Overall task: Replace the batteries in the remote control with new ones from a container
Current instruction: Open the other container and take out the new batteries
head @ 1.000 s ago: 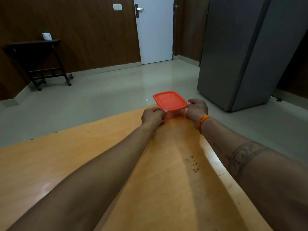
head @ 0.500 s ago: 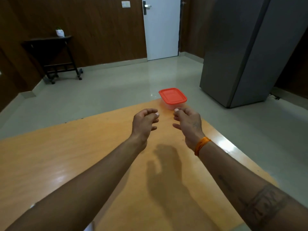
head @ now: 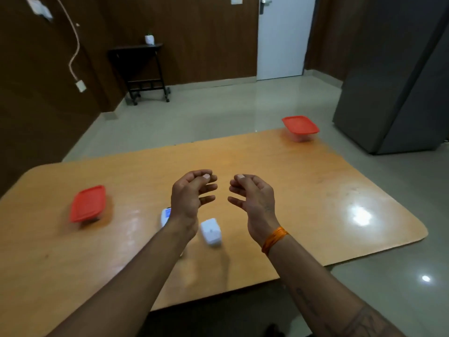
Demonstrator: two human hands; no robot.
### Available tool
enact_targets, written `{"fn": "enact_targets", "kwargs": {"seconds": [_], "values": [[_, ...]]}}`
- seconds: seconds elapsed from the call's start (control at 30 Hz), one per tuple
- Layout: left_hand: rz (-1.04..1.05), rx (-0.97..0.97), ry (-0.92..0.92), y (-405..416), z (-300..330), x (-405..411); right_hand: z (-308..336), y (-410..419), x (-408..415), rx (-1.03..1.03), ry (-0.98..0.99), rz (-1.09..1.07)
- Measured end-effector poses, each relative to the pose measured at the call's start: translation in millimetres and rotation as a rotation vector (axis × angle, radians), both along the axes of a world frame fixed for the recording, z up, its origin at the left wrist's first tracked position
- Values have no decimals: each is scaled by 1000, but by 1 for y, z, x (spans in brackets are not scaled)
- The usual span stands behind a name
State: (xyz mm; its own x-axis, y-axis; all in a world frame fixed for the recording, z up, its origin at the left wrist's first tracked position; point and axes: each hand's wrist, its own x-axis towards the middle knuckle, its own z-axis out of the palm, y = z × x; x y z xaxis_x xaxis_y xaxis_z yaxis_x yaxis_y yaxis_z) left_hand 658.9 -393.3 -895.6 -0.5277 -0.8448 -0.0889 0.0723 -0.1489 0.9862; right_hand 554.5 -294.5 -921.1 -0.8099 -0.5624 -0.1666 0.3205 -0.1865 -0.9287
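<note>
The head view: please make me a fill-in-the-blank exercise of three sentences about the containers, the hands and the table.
1. The number of containers with red lids on the table is ___.
2. Both the left hand and the right hand hold ___.
3. The container at the far corner stands with its lid ___.

Missing words: two; nothing; on

The other container is the container on the left.
</note>
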Motion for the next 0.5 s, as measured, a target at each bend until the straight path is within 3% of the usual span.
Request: {"fn": "enact_targets", "kwargs": {"seconds": [0.23,0.5], "values": [[130,18,10,-28,-8,111,-7,-45,100,-42,-48,149],[316,69,-42,-100,-33,204,-34,-127,179,94,152,367]]}}
